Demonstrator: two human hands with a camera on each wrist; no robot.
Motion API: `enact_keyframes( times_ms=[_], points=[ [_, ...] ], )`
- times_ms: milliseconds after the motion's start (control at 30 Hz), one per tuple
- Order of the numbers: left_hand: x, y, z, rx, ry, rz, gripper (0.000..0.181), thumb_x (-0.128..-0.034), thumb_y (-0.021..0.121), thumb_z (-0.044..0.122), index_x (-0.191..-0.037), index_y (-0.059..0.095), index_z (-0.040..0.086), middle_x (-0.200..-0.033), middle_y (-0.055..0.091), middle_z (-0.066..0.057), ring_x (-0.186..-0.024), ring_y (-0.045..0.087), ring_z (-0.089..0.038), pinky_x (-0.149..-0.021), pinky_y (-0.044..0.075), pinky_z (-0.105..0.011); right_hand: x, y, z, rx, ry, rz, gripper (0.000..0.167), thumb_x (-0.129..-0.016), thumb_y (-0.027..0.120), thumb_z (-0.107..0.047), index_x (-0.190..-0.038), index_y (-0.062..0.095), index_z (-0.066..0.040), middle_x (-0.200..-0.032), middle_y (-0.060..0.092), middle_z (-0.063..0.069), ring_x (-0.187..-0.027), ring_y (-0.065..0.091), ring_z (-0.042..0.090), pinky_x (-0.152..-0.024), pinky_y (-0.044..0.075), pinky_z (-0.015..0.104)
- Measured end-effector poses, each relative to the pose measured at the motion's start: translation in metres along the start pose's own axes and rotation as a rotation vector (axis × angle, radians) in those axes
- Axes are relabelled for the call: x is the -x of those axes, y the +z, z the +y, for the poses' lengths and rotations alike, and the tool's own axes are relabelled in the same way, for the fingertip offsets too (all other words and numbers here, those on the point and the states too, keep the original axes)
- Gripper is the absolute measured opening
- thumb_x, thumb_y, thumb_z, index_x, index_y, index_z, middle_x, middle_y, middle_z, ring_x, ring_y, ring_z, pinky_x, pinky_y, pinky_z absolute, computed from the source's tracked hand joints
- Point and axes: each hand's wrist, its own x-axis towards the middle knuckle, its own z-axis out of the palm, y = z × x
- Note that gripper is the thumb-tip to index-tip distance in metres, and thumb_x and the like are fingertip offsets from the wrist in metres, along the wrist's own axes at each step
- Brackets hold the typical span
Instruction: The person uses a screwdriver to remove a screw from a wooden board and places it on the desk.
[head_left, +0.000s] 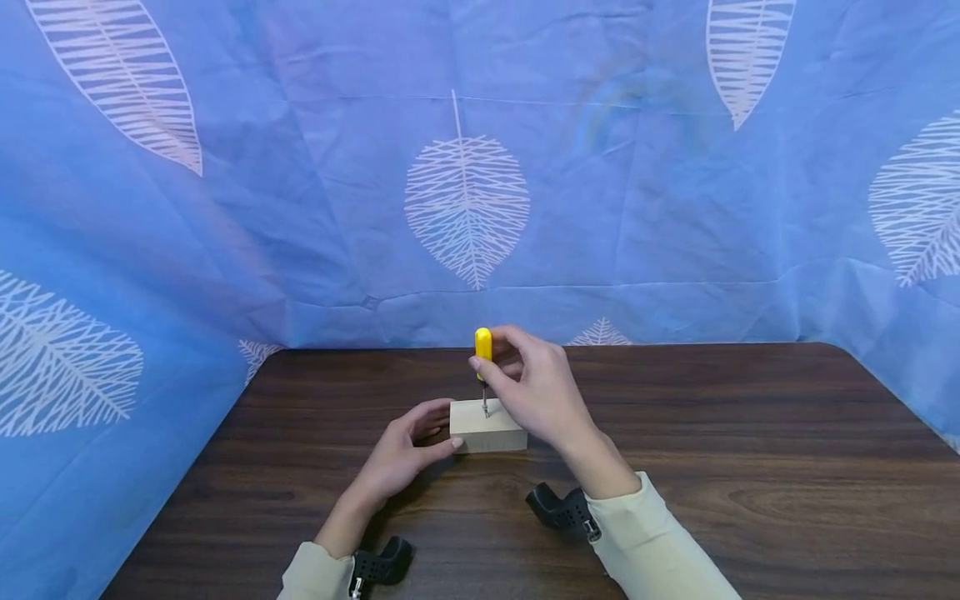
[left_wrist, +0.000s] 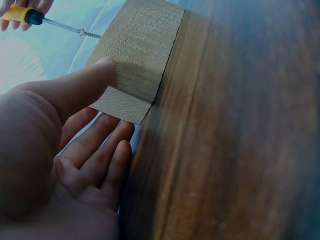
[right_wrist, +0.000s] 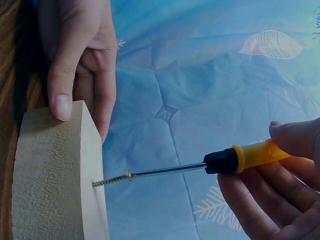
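Observation:
A pale wooden block (head_left: 491, 441) lies flat on the table. My left hand (head_left: 399, 454) holds its left end, thumb on the near face and fingers round the far side. In my right hand (head_left: 551, 393) is a screwdriver with a yellow handle (head_left: 483, 343), gripped between thumb and fingers above the block. Its steel shaft (right_wrist: 170, 170) points down to a screw (right_wrist: 111, 181) standing in the block's top face. The tip meets the screw's head, and much of the threaded length shows above the wood.
The dark wood-grain table (head_left: 750, 450) extends round the block on all sides. Behind it hangs a blue cloth (head_left: 600, 208) with white leaf prints. Black wrist mounts (head_left: 555, 506) sit at both cream sleeves (head_left: 652, 533).

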Motion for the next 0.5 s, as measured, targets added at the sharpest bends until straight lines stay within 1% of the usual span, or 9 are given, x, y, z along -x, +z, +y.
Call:
enact_keyframes(
  times_ms=[100, 233, 367, 500],
  points=[
    [-0.0008, 0.0000, -0.0001, 0.001, 0.003, 0.005, 0.056, -0.0981, 0.082, 0.021, -0.150, 0.062, 0.017, -0.149, 0.067, -0.005, -0.141, 0.062, -0.032, -0.121, 0.048, -0.057, -0.0007, -0.0003, -0.0002, -0.012, 0.020, -0.001, 0.032, -0.099, 0.080, -0.014, -0.129, 0.068, -0.009, -0.112, 0.077, 0.009, -0.096, 0.078, 0.020, -0.084, 0.067, 0.028],
    [0.0007, 0.0004, -0.0004, 0.003, 0.005, 0.004, 0.057, -0.0980, 0.082, 0.021, -0.151, 0.062, 0.017, -0.149, 0.067, -0.006, -0.141, 0.062, -0.032, -0.121, 0.048, -0.056, -0.0002, 0.0011, 0.0003, -0.030, 0.059, -0.007, 0.028, -0.100, 0.078, -0.014, -0.126, 0.067, -0.009, -0.114, 0.076, 0.009, -0.100, 0.078, 0.020, -0.087, 0.067, 0.029],
    [0.0019, 0.0008, -0.0004, 0.002, 0.005, -0.001, 0.056, -0.0979, 0.082, 0.020, -0.151, 0.062, 0.016, -0.149, 0.067, -0.007, -0.141, 0.062, -0.033, -0.121, 0.048, -0.056, 0.0004, 0.0020, 0.0008, -0.038, 0.085, -0.001, 0.027, -0.101, 0.076, -0.016, -0.126, 0.068, -0.010, -0.113, 0.076, 0.008, -0.101, 0.076, 0.018, -0.088, 0.067, 0.030],
    [0.0005, 0.0007, 0.0008, -0.001, 0.024, -0.002, 0.056, -0.0982, 0.082, 0.020, -0.150, 0.062, 0.015, -0.149, 0.068, -0.007, -0.141, 0.062, -0.033, -0.122, 0.048, -0.056, -0.0003, 0.0009, 0.0004, -0.035, 0.084, 0.021, 0.025, -0.101, 0.076, -0.019, -0.125, 0.069, -0.011, -0.111, 0.076, 0.007, -0.098, 0.076, 0.018, -0.086, 0.067, 0.031]
  ],
)
